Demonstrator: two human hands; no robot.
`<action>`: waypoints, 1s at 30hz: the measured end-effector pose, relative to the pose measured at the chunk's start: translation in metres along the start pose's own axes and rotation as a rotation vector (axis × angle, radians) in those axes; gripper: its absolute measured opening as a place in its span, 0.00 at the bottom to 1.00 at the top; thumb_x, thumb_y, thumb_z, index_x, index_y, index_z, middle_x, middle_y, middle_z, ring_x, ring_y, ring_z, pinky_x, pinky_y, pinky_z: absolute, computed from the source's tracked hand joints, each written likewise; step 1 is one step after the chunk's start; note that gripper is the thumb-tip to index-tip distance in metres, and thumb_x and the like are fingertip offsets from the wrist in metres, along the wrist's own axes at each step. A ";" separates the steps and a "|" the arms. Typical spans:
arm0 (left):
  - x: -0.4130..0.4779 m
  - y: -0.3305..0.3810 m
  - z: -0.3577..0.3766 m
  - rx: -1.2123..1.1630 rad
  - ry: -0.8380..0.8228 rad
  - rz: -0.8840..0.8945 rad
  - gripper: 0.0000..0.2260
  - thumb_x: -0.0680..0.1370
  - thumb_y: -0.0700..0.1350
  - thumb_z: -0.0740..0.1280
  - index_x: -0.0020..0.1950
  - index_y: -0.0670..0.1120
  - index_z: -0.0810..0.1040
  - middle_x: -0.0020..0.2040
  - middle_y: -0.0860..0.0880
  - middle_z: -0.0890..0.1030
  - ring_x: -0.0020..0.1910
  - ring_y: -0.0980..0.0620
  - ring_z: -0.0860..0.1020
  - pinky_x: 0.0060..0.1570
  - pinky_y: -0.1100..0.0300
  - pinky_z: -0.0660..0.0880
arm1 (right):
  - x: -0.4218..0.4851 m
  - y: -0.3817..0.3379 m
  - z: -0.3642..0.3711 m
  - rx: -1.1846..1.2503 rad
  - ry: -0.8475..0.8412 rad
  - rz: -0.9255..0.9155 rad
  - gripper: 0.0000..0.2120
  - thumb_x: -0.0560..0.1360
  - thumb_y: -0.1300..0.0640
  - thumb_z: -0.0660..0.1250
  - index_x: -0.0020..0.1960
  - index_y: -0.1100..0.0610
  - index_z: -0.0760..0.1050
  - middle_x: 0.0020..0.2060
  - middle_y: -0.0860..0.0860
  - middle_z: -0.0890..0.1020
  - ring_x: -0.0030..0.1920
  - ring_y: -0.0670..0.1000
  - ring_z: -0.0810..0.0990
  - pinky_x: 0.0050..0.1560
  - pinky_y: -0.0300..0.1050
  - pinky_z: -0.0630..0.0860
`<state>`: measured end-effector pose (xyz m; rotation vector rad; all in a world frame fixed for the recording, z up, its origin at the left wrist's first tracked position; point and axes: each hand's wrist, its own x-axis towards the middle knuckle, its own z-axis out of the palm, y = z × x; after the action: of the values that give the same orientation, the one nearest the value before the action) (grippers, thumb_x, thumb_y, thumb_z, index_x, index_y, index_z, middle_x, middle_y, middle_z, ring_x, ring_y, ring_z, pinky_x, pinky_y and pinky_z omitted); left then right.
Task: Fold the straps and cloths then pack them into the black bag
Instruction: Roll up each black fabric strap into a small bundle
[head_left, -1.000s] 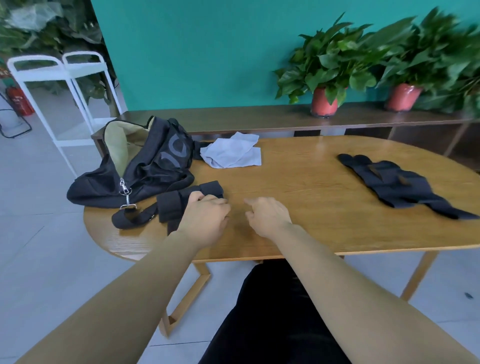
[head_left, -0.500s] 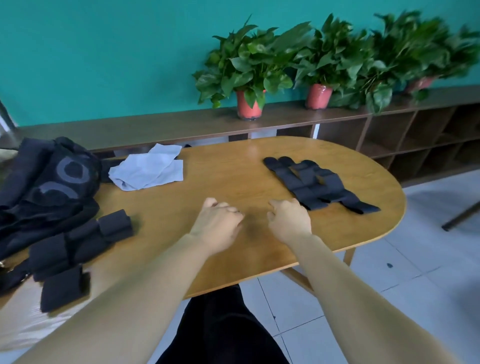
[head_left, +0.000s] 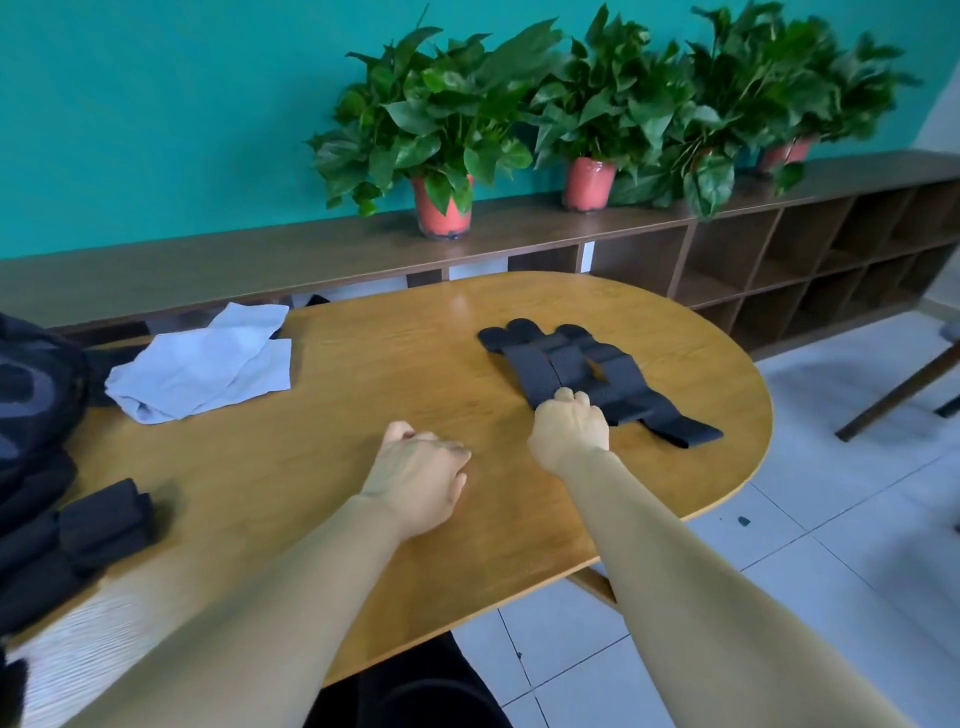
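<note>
On table (head_left: 374, 353), 2 o'clock of centre: black straps (head_left: 587, 364); R hand (head_left: 569, 431) grips their near edge. L hand (head_left: 415, 478) loosely curled, holding nothing, 6 o'clock. Cloth (head_left: 208, 364) 10 o'clock; black bag (head_left: 36, 384) 9 o'clock.

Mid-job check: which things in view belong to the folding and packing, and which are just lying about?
Job:
- black straps, spread out, gripped at the near edge by the right hand
- folded straps
- pale cloth
- black bag

Lying about:
- potted plants
- shelf unit behind the table
</note>
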<state>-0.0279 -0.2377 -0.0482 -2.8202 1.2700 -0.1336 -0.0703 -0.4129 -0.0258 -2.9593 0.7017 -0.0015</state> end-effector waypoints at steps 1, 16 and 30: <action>0.000 -0.001 0.001 -0.013 0.010 0.001 0.14 0.81 0.50 0.55 0.64 0.53 0.74 0.63 0.56 0.77 0.63 0.54 0.72 0.64 0.52 0.54 | -0.002 -0.005 0.002 -0.011 0.004 -0.002 0.14 0.77 0.60 0.58 0.60 0.57 0.75 0.62 0.55 0.70 0.62 0.56 0.68 0.60 0.48 0.66; -0.060 -0.041 0.001 -0.010 -0.004 -0.137 0.11 0.80 0.48 0.56 0.58 0.53 0.76 0.52 0.55 0.81 0.55 0.52 0.76 0.63 0.53 0.52 | -0.070 -0.094 0.019 0.094 0.012 -0.148 0.14 0.77 0.61 0.57 0.58 0.58 0.76 0.62 0.55 0.68 0.60 0.56 0.67 0.58 0.48 0.66; -0.084 -0.044 -0.008 -0.122 0.214 -0.192 0.11 0.81 0.48 0.56 0.51 0.53 0.77 0.44 0.55 0.81 0.48 0.52 0.77 0.55 0.56 0.52 | -0.081 -0.088 -0.007 0.433 0.030 -0.279 0.18 0.75 0.67 0.56 0.60 0.59 0.77 0.58 0.55 0.76 0.57 0.57 0.75 0.55 0.51 0.75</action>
<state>-0.0514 -0.1458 -0.0416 -3.1000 1.0710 -0.3870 -0.1037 -0.2986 -0.0082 -2.6119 0.2424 -0.1930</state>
